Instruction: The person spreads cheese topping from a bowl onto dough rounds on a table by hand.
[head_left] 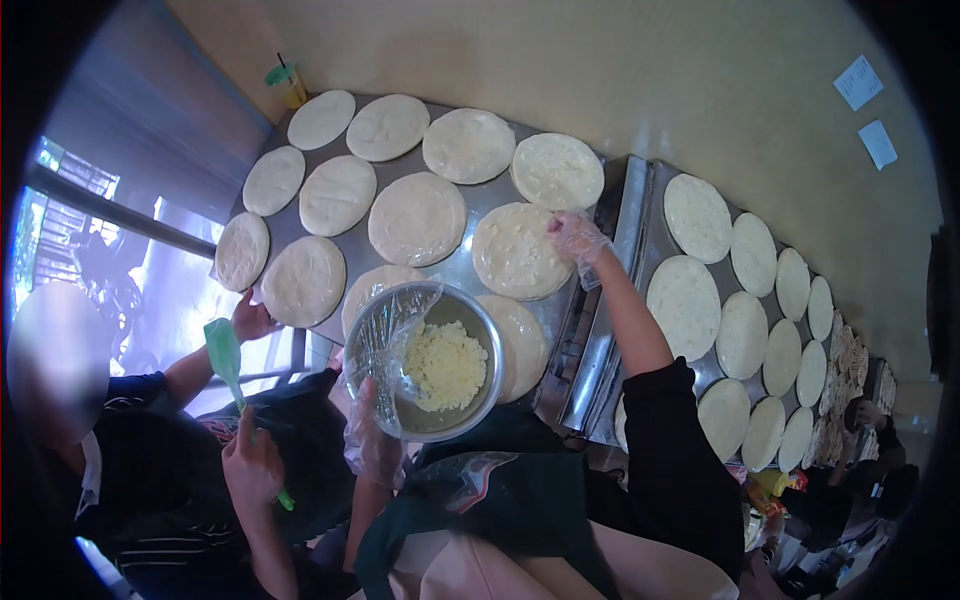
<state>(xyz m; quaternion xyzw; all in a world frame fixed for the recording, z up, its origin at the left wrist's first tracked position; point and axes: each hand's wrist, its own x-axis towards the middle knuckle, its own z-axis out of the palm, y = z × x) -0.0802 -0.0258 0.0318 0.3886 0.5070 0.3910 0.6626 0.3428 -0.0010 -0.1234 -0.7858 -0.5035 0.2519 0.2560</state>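
A metal bowl (488,318) with pale crumbly filling (446,366) and plastic wrap over its left side is held against the body by my left hand (372,440), gloved in clear plastic and closed on the rim. Over the right edge of a round flat dough (510,255) sprinkled with white bits is my right hand (580,243), also gloved. Its fingers are pinched together at the dough's surface; what they hold is too small to name. Another dough round (522,350) lies partly behind the bowl.
Several dough rounds cover the metal table (430,268) and a second table (655,180) at the right. At the left, a co-worker (210,490) holds a green spatula (224,352). A drink cup (288,86) stands at the back corner. More people work at far right.
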